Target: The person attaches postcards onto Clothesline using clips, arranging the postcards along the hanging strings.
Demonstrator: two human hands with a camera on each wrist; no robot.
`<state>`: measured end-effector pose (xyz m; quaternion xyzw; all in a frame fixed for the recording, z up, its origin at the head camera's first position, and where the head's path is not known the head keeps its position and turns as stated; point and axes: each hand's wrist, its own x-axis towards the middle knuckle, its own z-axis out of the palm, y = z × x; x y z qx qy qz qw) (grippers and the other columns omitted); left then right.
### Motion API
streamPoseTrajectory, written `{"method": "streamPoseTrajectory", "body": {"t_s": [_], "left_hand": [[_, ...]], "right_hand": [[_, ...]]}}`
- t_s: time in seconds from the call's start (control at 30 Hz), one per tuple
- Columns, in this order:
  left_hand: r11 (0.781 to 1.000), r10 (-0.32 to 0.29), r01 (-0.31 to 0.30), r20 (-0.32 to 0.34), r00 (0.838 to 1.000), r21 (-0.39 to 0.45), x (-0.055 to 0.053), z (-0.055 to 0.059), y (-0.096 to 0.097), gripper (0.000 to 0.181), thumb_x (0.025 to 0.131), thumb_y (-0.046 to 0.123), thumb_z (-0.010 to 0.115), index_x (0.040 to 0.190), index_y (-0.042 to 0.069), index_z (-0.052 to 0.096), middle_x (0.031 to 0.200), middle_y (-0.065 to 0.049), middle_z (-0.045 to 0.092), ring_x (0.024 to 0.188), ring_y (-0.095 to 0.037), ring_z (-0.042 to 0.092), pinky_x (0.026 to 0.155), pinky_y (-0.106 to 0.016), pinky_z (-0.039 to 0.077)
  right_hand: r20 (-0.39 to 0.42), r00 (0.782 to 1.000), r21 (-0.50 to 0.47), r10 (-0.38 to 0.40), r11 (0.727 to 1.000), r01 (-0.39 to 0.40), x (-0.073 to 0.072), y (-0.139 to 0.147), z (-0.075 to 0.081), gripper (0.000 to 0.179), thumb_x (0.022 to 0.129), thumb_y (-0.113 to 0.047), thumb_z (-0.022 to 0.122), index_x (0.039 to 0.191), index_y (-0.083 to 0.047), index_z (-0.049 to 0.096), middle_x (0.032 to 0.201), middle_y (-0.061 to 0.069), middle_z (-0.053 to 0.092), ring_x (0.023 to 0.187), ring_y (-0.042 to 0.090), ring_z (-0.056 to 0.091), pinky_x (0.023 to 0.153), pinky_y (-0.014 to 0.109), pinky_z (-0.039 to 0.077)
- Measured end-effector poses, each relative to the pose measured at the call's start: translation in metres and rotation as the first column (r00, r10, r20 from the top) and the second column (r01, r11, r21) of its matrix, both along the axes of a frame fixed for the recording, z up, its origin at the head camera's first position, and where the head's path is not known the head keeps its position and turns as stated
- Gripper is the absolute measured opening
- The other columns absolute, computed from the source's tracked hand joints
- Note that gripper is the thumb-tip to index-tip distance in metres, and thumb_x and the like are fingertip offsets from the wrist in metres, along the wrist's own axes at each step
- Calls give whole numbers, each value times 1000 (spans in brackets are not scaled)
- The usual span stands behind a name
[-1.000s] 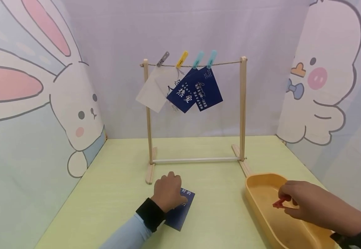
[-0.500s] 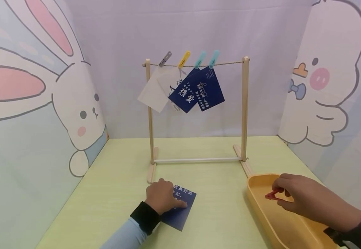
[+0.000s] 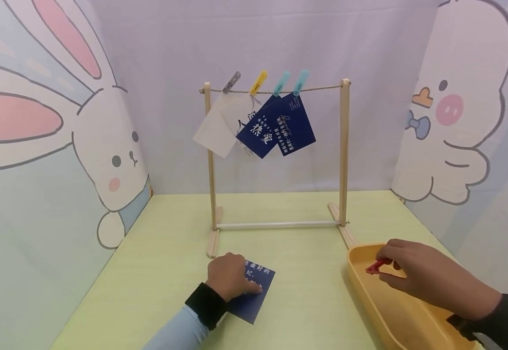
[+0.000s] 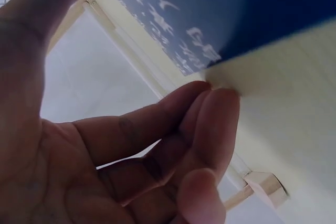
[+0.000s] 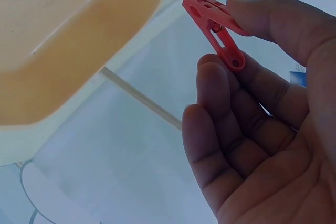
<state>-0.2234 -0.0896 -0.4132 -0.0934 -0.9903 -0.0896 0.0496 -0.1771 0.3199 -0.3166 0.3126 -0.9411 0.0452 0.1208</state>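
A dark blue postcard [image 3: 251, 307] with white characters lies on the table. My left hand [image 3: 228, 277] is over its left part, thumb stretched across the face. In the left wrist view the bent fingertips [image 4: 223, 100] are right at the card's edge, with a wide gap between thumb and fingers. My right hand [image 3: 424, 274], over the yellow tray, pinches a red plastic clothespin [image 3: 377, 266] between thumb and fingers. The right wrist view shows the clothespin [image 5: 212, 22] with its nose pointing away from the palm, thumb on one handle, fingertips by the other.
A wooden rack [image 3: 343, 155] stands at the back with a cord [image 3: 324, 89] across its top. White cards [image 3: 216, 129] and blue cards [image 3: 295, 126] hang there from grey, yellow and light blue clothespins [image 3: 301, 82]. The yellow tray [image 3: 367, 311] sits at the right.
My left hand has shifted left on the card, uncovering more of its writing, then stayed nearly still. My right hand has moved left and slightly up with the clothespin.
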Motion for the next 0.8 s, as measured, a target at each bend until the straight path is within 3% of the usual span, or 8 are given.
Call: {"method": "streamPoseTrajectory", "body": {"t_s": [0.17, 0.47, 0.8], "left_hand": [[1000, -22, 22, 7, 1000, 14, -1, 0, 2, 58, 60, 62, 92, 63, 16, 57, 57, 4, 50, 51, -13, 47, 43, -32, 38], [997, -21, 10, 135, 991, 79, -5, 6, -1, 55, 57, 53, 97, 75, 13, 63, 66, 2, 56, 59, -16, 52, 49, -35, 42], [993, -37, 13, 218, 975, 114, -8, 9, -5, 54, 57, 48, 98, 75, 14, 60, 70, 1, 57, 62, -17, 53, 52, -35, 42]], "right_hand": [[-25, 1000, -9, 14, 1000, -14, -1, -3, -1, 29, 75, -29, 93, 95, -33, 72, 91, -23, 63, 77, -5, 55, 66, 21, 54], [-69, 996, -35, 49, 998, -52, 1, -5, -4, 32, 72, -24, 94, 95, -32, 73, 91, -20, 64, 76, -5, 54, 62, 20, 51], [-32, 999, -21, 19, 1000, -20, 0, -5, -5, 31, 74, -27, 94, 95, -33, 72, 91, -22, 63, 76, -5, 54, 64, 21, 52]]}}
